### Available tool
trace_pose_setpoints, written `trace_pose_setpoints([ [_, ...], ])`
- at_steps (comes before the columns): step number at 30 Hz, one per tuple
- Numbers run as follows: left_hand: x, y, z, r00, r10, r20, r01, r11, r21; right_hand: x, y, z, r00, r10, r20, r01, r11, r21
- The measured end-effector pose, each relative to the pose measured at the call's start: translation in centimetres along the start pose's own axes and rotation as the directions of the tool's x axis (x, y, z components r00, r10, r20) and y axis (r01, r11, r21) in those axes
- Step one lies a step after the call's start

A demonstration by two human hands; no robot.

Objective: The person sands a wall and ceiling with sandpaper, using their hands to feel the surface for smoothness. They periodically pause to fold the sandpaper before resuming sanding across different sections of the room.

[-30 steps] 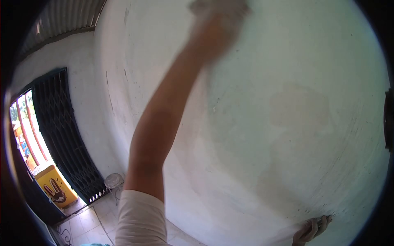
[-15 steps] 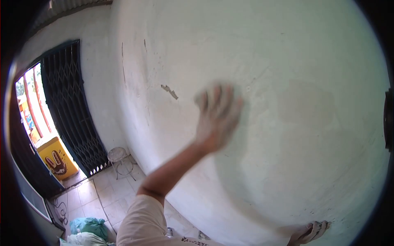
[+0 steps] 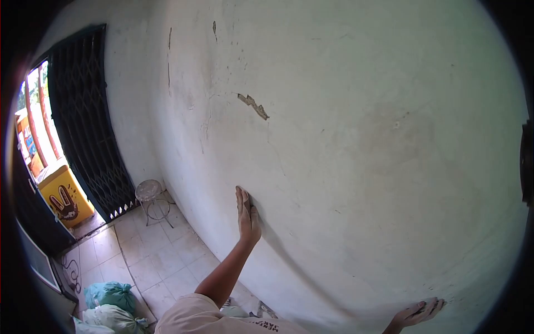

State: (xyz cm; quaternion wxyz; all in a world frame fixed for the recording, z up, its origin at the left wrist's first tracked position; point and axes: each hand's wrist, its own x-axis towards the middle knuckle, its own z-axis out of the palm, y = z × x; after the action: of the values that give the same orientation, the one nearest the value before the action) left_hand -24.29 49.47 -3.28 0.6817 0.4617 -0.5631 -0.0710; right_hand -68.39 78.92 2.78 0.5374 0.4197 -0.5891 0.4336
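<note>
Head view: the pale wall [image 3: 345,183] fills the middle and right, with the left hand [image 3: 248,217] at it, low and left of centre. Its fingers [image 3: 241,200] point upward, close together; a small pale piece [image 3: 246,198] shows beside them, though whether they grip it I cannot tell. The right hand [image 3: 417,314] is at the wall low on the right, fingers extended, slightly bent and close together. Broad wall surface spreads above and between the hands, marked by a ragged gouge [image 3: 253,106] above the left one. The wall's bottom edge meets the tiled floor [image 3: 167,261], running up to the corner, where a round stool [image 3: 149,190] stands. Beyond are a dark folding gate [image 3: 78,111] and a yellow box [image 3: 65,197]; a green bag [image 3: 111,295] and a whitish bag [image 3: 114,319] lie at the lower left.
</note>
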Motion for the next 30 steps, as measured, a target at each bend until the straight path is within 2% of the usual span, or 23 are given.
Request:
trace_pose_setpoints([
  [2, -2.3, -3.0, 0.3, 0.998, -0.062, -0.009, 0.062, 0.998, 0.022, -0.4, -1.6, -0.1, 0.998, 0.048, 0.041, -0.048, 0.999, -0.007],
  [4, -6.0, -5.9, 0.6, 0.991, -0.121, 0.05, 0.118, 0.992, 0.053, -1.3, -4.4, -0.2, 0.992, 0.091, 0.091, -0.089, 0.996, -0.026],
  [6, -10.1, -6.6, -1.0, 0.958, -0.133, 0.255, 0.109, 0.988, 0.105, -5.2, -7.5, 0.6, 0.961, 0.232, 0.15, -0.266, 0.926, 0.27],
  [7, -12.0, -7.1, -2.3, 0.916, -0.145, 0.373, 0.131, 0.989, 0.063, -7.5, -9.2, 0.7, 0.944, 0.213, 0.251, -0.288, 0.905, 0.313],
  [8, -13.7, -7.7, -3.7, 0.854, -0.176, 0.49, 0.174, 0.984, 0.05, -9.7, -11.3, 0.6, 0.918, 0.188, 0.349, -0.314, 0.882, 0.351],
  [9, -17.3, -11.1, -3.9, 0.802, -0.195, 0.564, 0.314, 0.942, -0.122, -11.9, -14.1, 0.8, 0.891, 0.143, 0.432, -0.355, 0.812, 0.463],
  [10, -18.4, -10.6, -5.8, 0.638, -0.316, 0.702, 0.434, 0.901, 0.012, -12.6, -16.8, 0.2, 0.861, -0.08, 0.503, -0.226, 0.824, 0.519],
  [11, -19.6, -11.1, -7.0, 0.47, -0.396, 0.789, 0.43, 0.883, 0.187, -12.3, -20.5, 0.2, 0.82, -0.191, 0.539, -0.198, 0.79, 0.581],
  [12, -20.6, -11.4, -7.9, 0.452, -0.377, 0.808, 0.438, 0.883, 0.168, -12.6, -23.2, 0.4, 0.71, -0.228, 0.666, -0.329, 0.729, 0.6],
  [13, -20.3, -10.9, -8.7, 0.509, -0.241, 0.826, 0.398, 0.917, 0.022, -12.0, -25.9, 0.7, 0.602, -0.272, 0.75, -0.46, 0.65, 0.605],
  [14, -19.0, -9.8, -9.3, 0.431, -0.253, 0.866, 0.418, 0.907, 0.057, -12.5, -27.4, 1.3, 0.519, -0.334, 0.787, -0.485, 0.643, 0.593],
  [15, -17.3, -8.5, -9.6, 0.349, -0.263, 0.899, 0.435, 0.896, 0.093, -13.3, -28.8, 2.1, 0.479, -0.328, 0.815, -0.544, 0.618, 0.568],
  [17, -14.2, -6.7, -9.6, 0.241, -0.234, 0.942, 0.538, 0.84, 0.071, -14.5, -30.9, 3.1, 0.391, -0.321, 0.863, -0.651, 0.566, 0.506],
  [18, -12.8, -6.0, -9.6, 0.187, -0.216, 0.958, 0.589, 0.805, 0.066, -14.3, -32.0, 2.8, 0.205, -0.262, 0.943, -0.809, 0.497, 0.314],
  [20, -10.5, -4.9, -9.7, 0.159, -0.146, 0.976, 0.793, 0.609, -0.038, -14.9, -33.5, 3.2, 0.044, -0.234, 0.971, -0.986, 0.146, 0.08],
  [21, -9.5, -4.7, -9.6, 0.154, -0.11, 0.982, 0.871, 0.485, -0.082, -15.3, -34.2, 3.6, -0.031, -0.246, 0.969, -0.998, -0.044, -0.043],
  [22, -8.6, -5.1, -9.8, 0.102, -0.061, 0.993, 0.883, 0.465, -0.062, -16.2, -34.8, 4.0, 0.108, -0.227, 0.968, -0.994, -0.004, 0.11],
  [25, -5.6, -4.5, -10.9, 0.078, 0.042, 0.996, 0.916, 0.392, -0.088, -17.0, -36.0, 4.3, -0.095, -0.28, 0.955, -0.959, -0.23, -0.163],
  [28, -6.1, -6.5, -11.5, 0.128, 0.034, 0.991, 0.918, 0.374, -0.132, -17.6, -37.7, 3.7, -0.167, -0.143, 0.976, -0.98, -0.089, -0.18],
  [30, -5.5, -6.5, -12.5, 0.173, -0.009, 0.985, 0.888, 0.435, -0.151, -15.3, -40.3, 2.9, -0.073, -0.058, 0.996, -0.992, -0.095, -0.078],
])
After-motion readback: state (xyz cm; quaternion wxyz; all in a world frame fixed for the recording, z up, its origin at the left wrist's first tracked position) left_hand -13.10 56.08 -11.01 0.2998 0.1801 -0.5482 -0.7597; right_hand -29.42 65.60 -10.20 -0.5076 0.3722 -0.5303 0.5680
